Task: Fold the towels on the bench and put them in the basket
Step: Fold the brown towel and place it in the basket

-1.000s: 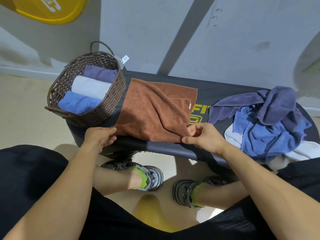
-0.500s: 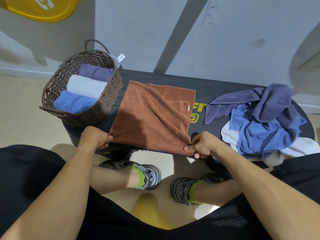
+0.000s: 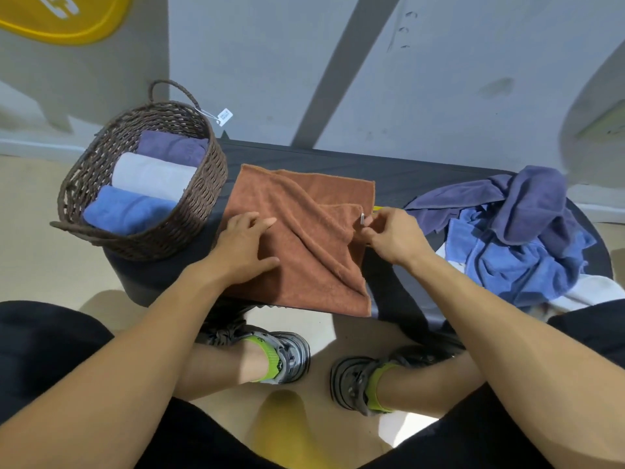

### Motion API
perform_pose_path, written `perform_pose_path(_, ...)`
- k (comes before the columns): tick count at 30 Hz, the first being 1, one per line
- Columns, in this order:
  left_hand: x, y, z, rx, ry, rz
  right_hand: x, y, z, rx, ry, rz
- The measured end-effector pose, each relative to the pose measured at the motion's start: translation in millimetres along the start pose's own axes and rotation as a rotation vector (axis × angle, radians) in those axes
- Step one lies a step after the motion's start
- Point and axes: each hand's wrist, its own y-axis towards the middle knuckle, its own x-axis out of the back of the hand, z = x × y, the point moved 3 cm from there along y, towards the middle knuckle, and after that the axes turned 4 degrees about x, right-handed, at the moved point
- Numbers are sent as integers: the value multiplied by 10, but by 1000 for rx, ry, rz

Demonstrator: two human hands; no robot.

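Fingers of the left hand [image 3: 245, 243] lay flat on the brown towel [image 3: 304, 238], spread mid-tabletop [image 3: 422, 177]; the right hand [image 3: 394, 236] pinched its folded corner. Left of the towel stood the basket [image 3: 101, 184], right the unfolded pile [image 3: 527, 238].

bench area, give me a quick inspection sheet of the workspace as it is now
surface: dark padded bench with yellow lettering, mostly covered
job's things: brown towel spread on the bench, one corner folded over, near edge hanging off; wicker basket at the bench's left end holding three rolled towels, purple, grey and blue; unfolded towel pile at the right end, purple, blue and white
clutter: paper tag tied to the basket handle
grippers: left hand pressing flat on the brown towel; right hand pinching the towel's folded-over edge by its small label
cables: nothing seen
surroundings: grey wall with a yellow sign, beige floor, the person's sandalled feet under the bench
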Motion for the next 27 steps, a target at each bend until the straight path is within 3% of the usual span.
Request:
perform_pose_path(5,139,348,80,74,164,2,-36,497,227,163,-117,-31)
perform_pose_path(9,123,442,139,78,170,123,-88,849,228,208,-269,233)
perform_pose_path(13,128,484,148,65,246,107,-67,992,177,184,-362,399)
perform_pose_path(17,188,539,156,83,213,65,44,1133,98,88,-196,479)
perform_pose_path(21,208,577,138,128,164,49,167,1237,-61,-76,95,409)
perform_pose_path(27,247,632,115,149,183,111,112,1290,-111,-103,14,331)
